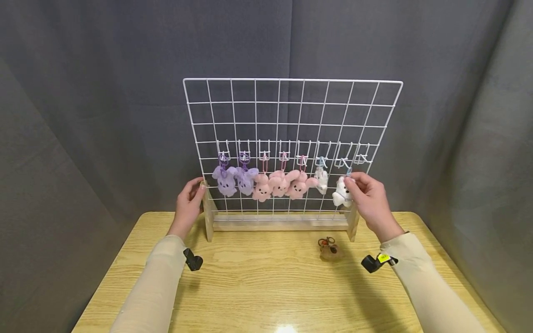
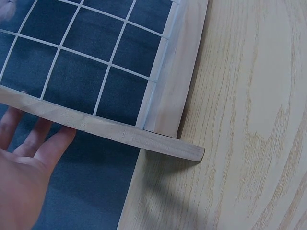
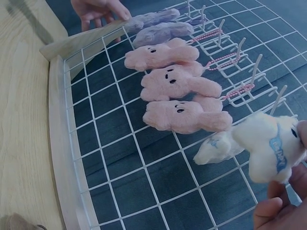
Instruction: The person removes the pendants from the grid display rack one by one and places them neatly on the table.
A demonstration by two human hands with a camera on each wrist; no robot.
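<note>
My right hand [image 1: 372,199] pinches a white plush keychain [image 1: 342,193] between thumb and fingers at the rack's right side. Its light blue loop [image 1: 349,171] is just below a white hook [image 1: 342,163]; whether the two touch, I cannot tell. In the right wrist view the white plush [image 3: 263,143] shows a blue ribbon with lettering. My left hand [image 1: 189,203] holds the rack's left wooden post [image 1: 208,210], thumb in front, fingers around the outer side. A second white plush [image 1: 321,179] hangs from the neighbouring hook.
The white wire grid [image 1: 279,113] leans back on its wooden base [image 1: 279,225]. Two purple plushes [image 1: 226,181] and three pink ones [image 1: 262,188] hang to the left. Another hook [image 1: 361,159] is at the far right. A brown plush keychain [image 1: 331,252] lies on the table [image 1: 250,286].
</note>
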